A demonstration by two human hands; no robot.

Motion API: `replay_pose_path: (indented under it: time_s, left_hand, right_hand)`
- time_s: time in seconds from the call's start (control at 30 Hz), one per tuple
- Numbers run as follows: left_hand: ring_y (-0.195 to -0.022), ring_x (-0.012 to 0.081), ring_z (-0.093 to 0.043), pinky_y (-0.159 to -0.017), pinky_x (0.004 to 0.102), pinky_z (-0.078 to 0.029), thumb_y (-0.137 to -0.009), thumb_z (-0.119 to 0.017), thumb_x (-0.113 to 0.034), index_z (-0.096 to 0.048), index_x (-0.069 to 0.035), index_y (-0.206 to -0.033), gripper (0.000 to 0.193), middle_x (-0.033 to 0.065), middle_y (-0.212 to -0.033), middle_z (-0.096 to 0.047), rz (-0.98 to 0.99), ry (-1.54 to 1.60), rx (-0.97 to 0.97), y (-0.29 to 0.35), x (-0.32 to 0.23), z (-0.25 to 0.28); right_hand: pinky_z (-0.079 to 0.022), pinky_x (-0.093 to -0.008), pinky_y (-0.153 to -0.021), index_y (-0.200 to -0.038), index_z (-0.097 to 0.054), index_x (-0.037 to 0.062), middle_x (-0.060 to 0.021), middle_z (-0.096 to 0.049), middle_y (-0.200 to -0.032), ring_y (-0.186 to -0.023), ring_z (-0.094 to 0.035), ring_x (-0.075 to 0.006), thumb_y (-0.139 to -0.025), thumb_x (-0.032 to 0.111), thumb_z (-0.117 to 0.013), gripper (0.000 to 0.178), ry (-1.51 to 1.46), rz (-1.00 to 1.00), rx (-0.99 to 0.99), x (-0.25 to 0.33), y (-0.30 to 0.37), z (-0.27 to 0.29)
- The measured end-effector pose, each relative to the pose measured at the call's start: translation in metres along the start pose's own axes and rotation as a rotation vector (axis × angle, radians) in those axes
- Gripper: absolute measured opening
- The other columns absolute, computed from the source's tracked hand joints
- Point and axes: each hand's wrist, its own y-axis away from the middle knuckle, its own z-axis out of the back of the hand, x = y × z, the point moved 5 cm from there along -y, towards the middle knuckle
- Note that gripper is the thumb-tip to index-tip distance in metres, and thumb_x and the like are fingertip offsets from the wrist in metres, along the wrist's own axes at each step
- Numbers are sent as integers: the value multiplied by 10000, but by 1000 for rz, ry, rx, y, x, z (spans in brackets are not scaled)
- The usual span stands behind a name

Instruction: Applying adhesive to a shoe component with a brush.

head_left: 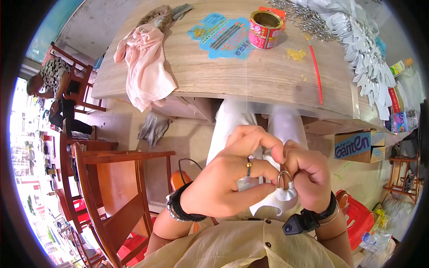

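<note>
Above my lap, my left hand (228, 178) and my right hand (309, 176) meet at a small curved metal loop (280, 180). Left thumb and fingers pinch it from one side. The bent fingers of the right hand close on its other side, and their tips are partly hidden. From the loop hangs a white cut-out piece (272, 206) with a rounded notch, its upper part gathered near the right hand. Similar white pieces (364, 58) lie heaped at the table's right edge, beside a pile of small metal parts (306, 18).
On the wooden table (214, 76) are a pink cloth (145, 67), a blue printed sheet (225, 38), an open tin (264, 33), yellow bits (296, 54) and a red stick (316, 73). A wooden chair (114, 178) stands left, a carton (355, 146) right. Another person (56, 82) sits far left.
</note>
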Motion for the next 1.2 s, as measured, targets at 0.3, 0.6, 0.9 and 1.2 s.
replay_pose_path:
  time_s: [0.3, 0.6, 0.9, 1.2]
  left_hand:
    - [-1014, 257, -445, -949, 417, -309, -574, -765, -48, -741, -78, -775, 205, 54, -1014, -560, 15, -40, 19, 3, -2, 6]
    - [-986, 250, -460, -941, 418, -312, -567, -790, -52, -740, -96, -743, 189, 21, -962, -558, 12, -59, 26, 2, 1, 8]
    - [-972, 260, -429, -913, 406, -321, -538, -772, -49, -756, -127, -737, 215, -8, -924, -543, -66, 58, 41, 1, -1, 6]
    - [-925, 242, -397, -885, 393, -304, -488, -735, -43, -755, -164, -695, 241, -32, -884, -480, -88, 108, -3, 1, 5, -1]
  right_hand:
    - [-352, -324, -609, -627, -504, 47, -51, -499, -593, -619, -456, -255, -591, -96, -440, 161, 327, 103, 4, 17, -10, 1]
    - [-359, -321, -614, -633, -520, 54, -47, -499, -593, -607, -467, -240, -596, -90, -461, 160, 304, 116, 45, 15, -12, -1]
    - [-369, -322, -594, -619, -486, 43, -46, -482, -588, -597, -432, -236, -596, -101, -440, 153, 155, 113, 87, 24, -10, -6]
    - [-355, -326, -575, -608, -415, 35, -71, -443, -582, -589, -397, -263, -568, -107, -397, 148, 128, 141, 67, 27, -7, -11]
